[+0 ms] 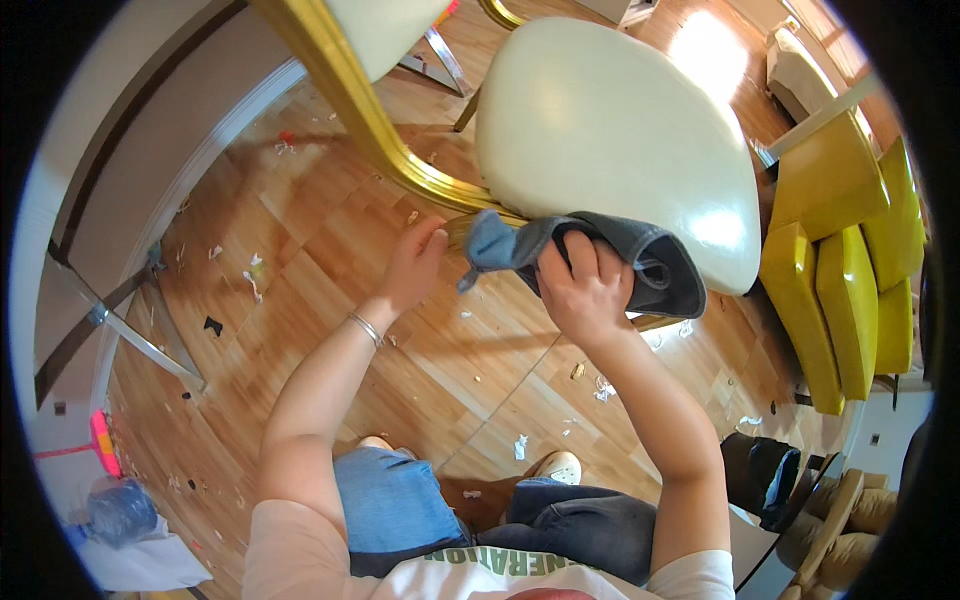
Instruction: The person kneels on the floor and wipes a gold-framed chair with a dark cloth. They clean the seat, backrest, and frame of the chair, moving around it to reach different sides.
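A chair with a cream padded seat (607, 127) and a gold frame (390, 142) stands before me. My right hand (589, 289) grips a dark grey denim-like cloth (679, 274) with a lighter blue part, bunched over the near edge of the seat. The cloth hides part of the rail beneath it. My left hand (416, 262), with a bracelet at its wrist, is up against the near gold rail, left of the cloth. Its fingers are partly turned away, so whether they grip the rail is unclear.
Paper scraps (521, 448) litter the wood floor (420, 375). Yellow-green cushioned pieces (825, 285) are stacked at right, above a black bin-like container (761, 476). A metal-legged frame (142, 345), a pink broom (105, 442) and a blue plastic jug (124, 514) are at left.
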A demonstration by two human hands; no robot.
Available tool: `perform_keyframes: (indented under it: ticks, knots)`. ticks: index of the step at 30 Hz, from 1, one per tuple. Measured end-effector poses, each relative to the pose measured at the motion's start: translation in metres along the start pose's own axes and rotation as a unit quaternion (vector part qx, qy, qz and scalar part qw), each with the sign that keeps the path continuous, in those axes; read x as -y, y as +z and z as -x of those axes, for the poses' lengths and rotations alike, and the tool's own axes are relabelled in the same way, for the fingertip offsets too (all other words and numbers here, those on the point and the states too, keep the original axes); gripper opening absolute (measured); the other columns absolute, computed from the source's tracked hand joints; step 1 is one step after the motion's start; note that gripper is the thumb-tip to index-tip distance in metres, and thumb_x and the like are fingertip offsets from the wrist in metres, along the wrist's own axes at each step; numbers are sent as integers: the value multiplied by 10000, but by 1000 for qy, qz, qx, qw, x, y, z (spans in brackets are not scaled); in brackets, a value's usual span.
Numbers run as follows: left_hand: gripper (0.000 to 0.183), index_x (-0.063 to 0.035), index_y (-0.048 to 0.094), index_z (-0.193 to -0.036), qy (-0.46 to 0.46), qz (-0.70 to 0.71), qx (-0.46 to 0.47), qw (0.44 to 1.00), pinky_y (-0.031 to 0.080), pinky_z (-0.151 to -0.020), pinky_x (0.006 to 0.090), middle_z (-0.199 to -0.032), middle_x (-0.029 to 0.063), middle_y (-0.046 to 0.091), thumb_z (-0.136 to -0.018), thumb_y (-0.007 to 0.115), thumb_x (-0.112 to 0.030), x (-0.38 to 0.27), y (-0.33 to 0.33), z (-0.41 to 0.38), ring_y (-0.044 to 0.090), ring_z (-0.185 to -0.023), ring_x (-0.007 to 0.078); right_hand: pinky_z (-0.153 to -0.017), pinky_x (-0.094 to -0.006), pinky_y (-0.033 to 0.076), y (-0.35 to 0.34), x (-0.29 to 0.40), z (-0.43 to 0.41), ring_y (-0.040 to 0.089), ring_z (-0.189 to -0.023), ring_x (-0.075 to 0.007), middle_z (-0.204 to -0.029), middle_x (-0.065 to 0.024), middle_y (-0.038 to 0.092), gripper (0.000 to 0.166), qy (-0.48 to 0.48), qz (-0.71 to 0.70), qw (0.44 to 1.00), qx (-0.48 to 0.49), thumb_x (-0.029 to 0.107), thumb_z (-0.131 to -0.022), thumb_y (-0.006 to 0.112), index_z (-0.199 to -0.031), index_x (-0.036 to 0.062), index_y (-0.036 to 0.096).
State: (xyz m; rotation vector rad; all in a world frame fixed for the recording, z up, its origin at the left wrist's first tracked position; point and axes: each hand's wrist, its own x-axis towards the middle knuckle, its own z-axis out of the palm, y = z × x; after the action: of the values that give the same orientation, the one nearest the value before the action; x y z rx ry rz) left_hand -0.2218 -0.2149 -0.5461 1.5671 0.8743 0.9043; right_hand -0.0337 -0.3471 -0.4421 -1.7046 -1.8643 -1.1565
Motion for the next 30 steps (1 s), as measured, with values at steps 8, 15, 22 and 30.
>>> perform_keyframes:
  ticks: [8,15,22,30]
  knots:
    - [303,1,606,-963,6,-25,97,995,458,-686,340,-791,133,615,-993,505,-283,-10,3,-15,568,-738,197,-684,-306,384,34,-14,4,521,-819,-143,-944,80,570,95,-39,73,990,-113,312,-748,660,-840,290,672]
    - [405,10,578,-854,-23,-129,169,977,427,-619,377,-715,131,568,-961,550,-380,-43,25,4,528,-661,226,-801,-390,382,38,-57,38,513,-906,-210,-996,22,573,284,-49,19,991,-123,509,-848,565,-892,248,671]
    - [419,-6,579,-850,-28,-90,167,981,406,-567,364,-668,68,561,-974,518,-402,-31,45,11,516,-611,177,-926,-502,317,35,-41,47,434,-1034,-372,-1104,-123,527,298,87,-73,990,-82,350,-823,562,-994,116,626]
    - [479,-4,599,-1179,-29,7,73,997,453,-925,294,-1111,112,653,-1055,309,-365,7,7,12,588,-1040,155,-840,-507,419,38,46,15,570,-945,-346,-1035,-59,629,217,56,-236,966,90,237,-748,686,-951,162,672]
